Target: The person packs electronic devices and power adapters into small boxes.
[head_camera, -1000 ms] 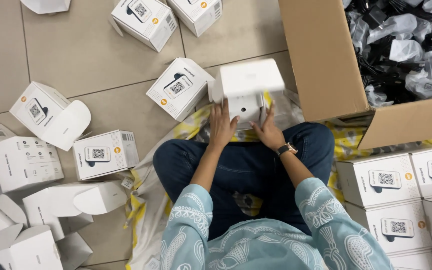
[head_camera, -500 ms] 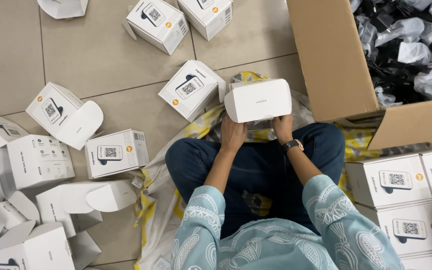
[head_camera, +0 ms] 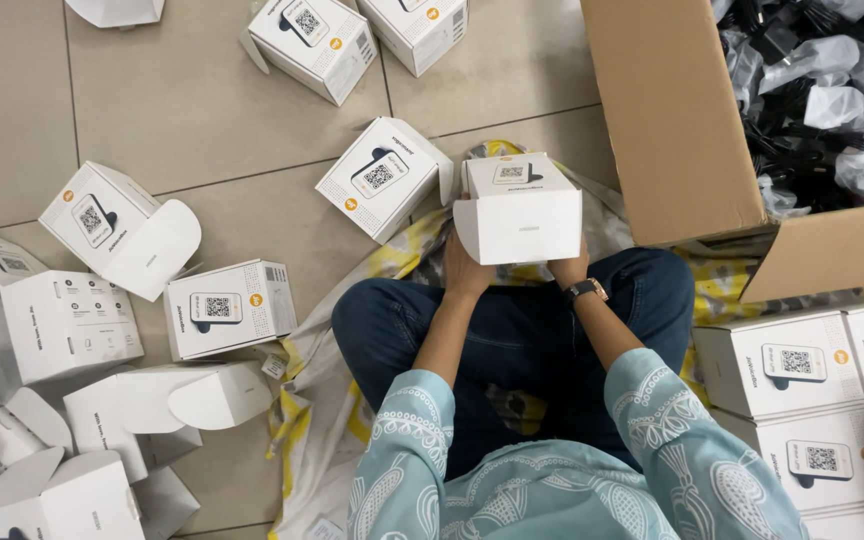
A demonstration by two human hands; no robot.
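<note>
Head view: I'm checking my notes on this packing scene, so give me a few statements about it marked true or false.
1. Both the left hand and the right hand hold the white box. True.
2. A wristwatch is on the left wrist. False: it is on the right wrist.
3. The cardboard carton holds black items in clear bags. True.
4. The person sits at a table. False: they sit on the tiled floor.

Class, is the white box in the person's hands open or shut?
Open. The white box has its lid flap hanging unfolded at the front, held between the left hand and right hand.
</note>
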